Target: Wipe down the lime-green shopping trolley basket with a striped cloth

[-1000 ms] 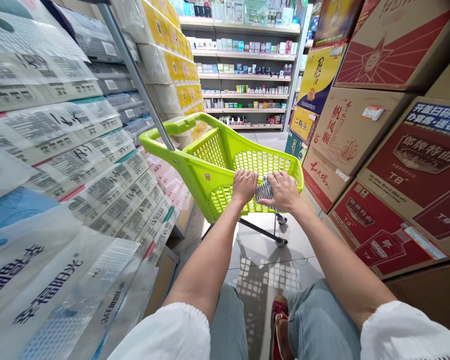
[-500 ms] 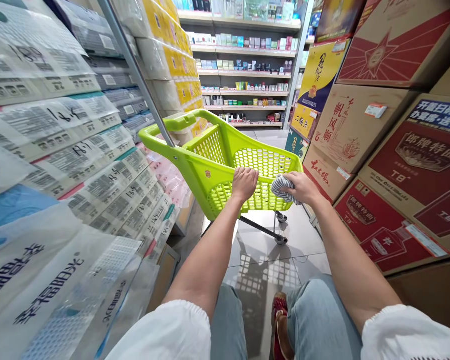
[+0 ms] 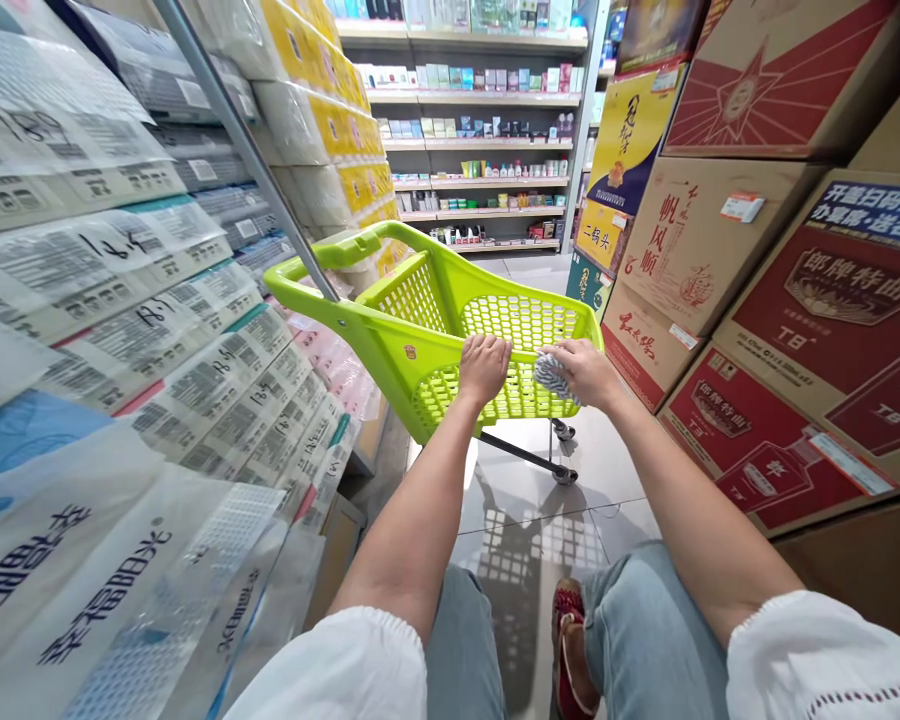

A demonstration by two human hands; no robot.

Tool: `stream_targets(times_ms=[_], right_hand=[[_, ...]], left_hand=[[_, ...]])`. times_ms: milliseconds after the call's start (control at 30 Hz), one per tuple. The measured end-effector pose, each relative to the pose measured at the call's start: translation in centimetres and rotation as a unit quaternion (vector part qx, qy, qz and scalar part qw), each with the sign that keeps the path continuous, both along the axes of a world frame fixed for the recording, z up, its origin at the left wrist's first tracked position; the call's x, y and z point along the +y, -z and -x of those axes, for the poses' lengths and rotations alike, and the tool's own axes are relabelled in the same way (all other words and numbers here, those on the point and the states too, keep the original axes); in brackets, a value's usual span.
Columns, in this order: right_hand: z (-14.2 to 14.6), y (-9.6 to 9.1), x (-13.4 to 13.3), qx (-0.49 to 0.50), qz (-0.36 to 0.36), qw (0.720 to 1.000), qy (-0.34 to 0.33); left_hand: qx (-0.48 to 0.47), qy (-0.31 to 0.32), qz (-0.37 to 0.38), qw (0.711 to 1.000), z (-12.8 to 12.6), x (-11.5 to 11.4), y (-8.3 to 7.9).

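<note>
A lime-green shopping cart [image 3: 375, 330] with a perforated basket stands crosswise in the aisle before me. My left hand [image 3: 484, 368] is closed over the top rim of its near side. In my right hand [image 3: 586, 372] is a bunched grey-and-white striped cloth [image 3: 552, 374], pressed against the same side near the basket's right end. The fingertips of the right hand rest around the cloth close to the rim. Inside the cart a green perforated panel [image 3: 412, 295] shows on the left.
Wrapped paper packs [image 3: 187, 350] are stacked close on the left, with yellow-and-white packs [image 3: 322, 130] behind. Red and brown cartons [image 3: 727, 235] line the right. Shelves [image 3: 487, 182] of small goods stand at the back. A grey metal pole [image 3: 247, 140] crosses before the cart handle.
My right hand and the striped cloth have slid slightly left along the cart's side. The left hand keeps its grip on the rim. The view has shifted a little.
</note>
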State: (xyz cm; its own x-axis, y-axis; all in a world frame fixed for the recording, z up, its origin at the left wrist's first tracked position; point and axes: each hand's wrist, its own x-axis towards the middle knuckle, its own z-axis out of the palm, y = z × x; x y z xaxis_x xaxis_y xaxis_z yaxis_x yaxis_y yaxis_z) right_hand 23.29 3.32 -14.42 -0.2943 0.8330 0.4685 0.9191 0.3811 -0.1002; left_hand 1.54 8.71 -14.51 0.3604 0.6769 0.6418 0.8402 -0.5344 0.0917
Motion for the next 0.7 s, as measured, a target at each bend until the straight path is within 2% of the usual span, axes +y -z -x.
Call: stream_targets(times_ms=[67, 133, 233, 333, 400, 467, 533, 633, 700], right_hand=[[-1.8, 0.0, -0.4, 0.015, 0.023, 1.000, 0.004], [-1.9, -0.1, -0.5, 0.015, 0.026, 0.999, 0.028], [1.4, -0.6, -0.2, -0.007, 0.005, 0.998, 0.057], [5.3, -1.0, 0.3, -0.022, -0.021, 0.998, 0.052], [6.3, -1.2, 0.5, -0.025, -0.026, 0.999, 0.040], [5.3, -1.1, 0.5, -0.020, -0.019, 0.999, 0.024], [3.1, -0.8, 0.1, -0.006, -0.002, 1.000, 0.014], [-0.3, 0.0, -0.5, 0.026, 0.022, 0.999, 0.026], [-1.2, 0.4, -0.7, 0.035, 0.024, 0.998, 0.036]], left_hand=[[-0.008, -0.001, 0.002, 1.000, -0.3, 0.0, 0.1], [-0.018, -0.003, 0.003, 1.000, -0.7, 0.0, 0.1], [-0.035, -0.006, 0.010, 0.999, -1.1, 0.0, 0.3], [-0.028, -0.009, 0.011, 0.999, -1.0, 0.0, 0.3], [-0.015, -0.011, 0.006, 1.000, -0.7, 0.0, 0.2], [-0.006, -0.006, 0.003, 1.000, -0.3, 0.0, 0.0], [-0.004, 0.002, 0.006, 1.000, 0.1, 0.1, -0.1], [-0.010, 0.004, 0.014, 1.000, 0.4, 0.4, -0.3], [-0.015, -0.003, 0.015, 1.000, 0.4, 0.5, -0.3]])
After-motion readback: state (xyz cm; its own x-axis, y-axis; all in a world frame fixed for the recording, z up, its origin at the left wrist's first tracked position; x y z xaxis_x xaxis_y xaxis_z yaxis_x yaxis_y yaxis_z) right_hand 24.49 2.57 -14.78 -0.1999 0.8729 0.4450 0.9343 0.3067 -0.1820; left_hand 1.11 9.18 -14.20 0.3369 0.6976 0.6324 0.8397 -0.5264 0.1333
